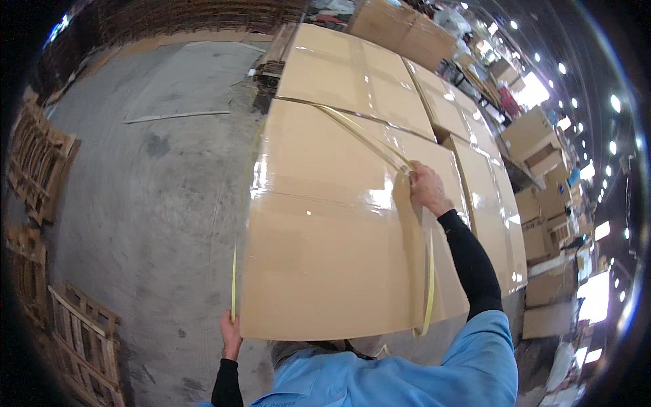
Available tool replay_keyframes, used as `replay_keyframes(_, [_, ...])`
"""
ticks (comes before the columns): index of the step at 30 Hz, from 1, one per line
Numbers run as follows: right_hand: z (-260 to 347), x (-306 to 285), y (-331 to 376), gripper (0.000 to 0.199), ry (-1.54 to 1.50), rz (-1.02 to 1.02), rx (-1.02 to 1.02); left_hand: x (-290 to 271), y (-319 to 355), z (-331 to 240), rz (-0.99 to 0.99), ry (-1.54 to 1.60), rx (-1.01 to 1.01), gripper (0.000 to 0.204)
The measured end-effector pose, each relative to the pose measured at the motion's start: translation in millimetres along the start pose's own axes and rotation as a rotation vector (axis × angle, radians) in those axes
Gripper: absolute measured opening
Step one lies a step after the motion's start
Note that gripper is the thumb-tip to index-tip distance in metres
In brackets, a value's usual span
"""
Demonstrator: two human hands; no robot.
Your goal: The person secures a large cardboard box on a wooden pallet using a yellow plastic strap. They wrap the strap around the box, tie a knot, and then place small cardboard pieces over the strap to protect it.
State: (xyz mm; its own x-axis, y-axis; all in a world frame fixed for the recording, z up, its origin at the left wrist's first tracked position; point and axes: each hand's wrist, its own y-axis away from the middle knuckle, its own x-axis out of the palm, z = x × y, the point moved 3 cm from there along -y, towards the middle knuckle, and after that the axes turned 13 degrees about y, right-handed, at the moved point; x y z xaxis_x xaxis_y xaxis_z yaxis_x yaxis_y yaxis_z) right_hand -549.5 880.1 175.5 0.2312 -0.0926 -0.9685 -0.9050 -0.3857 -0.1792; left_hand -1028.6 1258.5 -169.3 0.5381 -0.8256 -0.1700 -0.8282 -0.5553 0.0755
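Observation:
In front of me stand several large brown cardboard boxes [325, 251], wrapped in shiny clear film. A yellow strap [359, 130] runs slantwise over the top of the nearest box. My right hand [427, 188] is closed on this strap above the box's right part, and a loose length hangs from there past the near edge. Low at the box's left near corner, my left hand [231, 330] grips a yellow strap [234, 281] that stretches upward along the box's left side. Whether both lengths are one strap is hidden.
Wooden pallets [88, 339] stand at the left on the grey concrete floor [156, 197]. A thin strip [176, 117] lies on the floor farther off. More cardboard boxes [532, 136] are stacked at the right, and another wrapped box [403, 30] sits beyond the load.

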Motion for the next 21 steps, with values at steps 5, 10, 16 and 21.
replay_keyframes(5, [-93, -3, 91, 0.028, -0.025, 0.0, 0.128, -3, 26, -14, 0.216, -0.093, -0.141, 0.034])
replay_keyframes(10, [-167, -29, 212, 0.024, -0.143, 0.061, 0.187, -9, 37, -21, 0.271, 0.367, -0.641, 0.013])
replay_keyframes(16, [-268, -63, 398, 0.028, -0.4, 0.176, 0.581, -23, 58, -110, 0.26, 0.742, -0.589, 0.004])
replay_keyframes(21, [-330, -85, 509, 0.031, -0.14, -0.035, 0.512, 66, 87, -148, 0.335, 0.891, -0.599, 0.008])
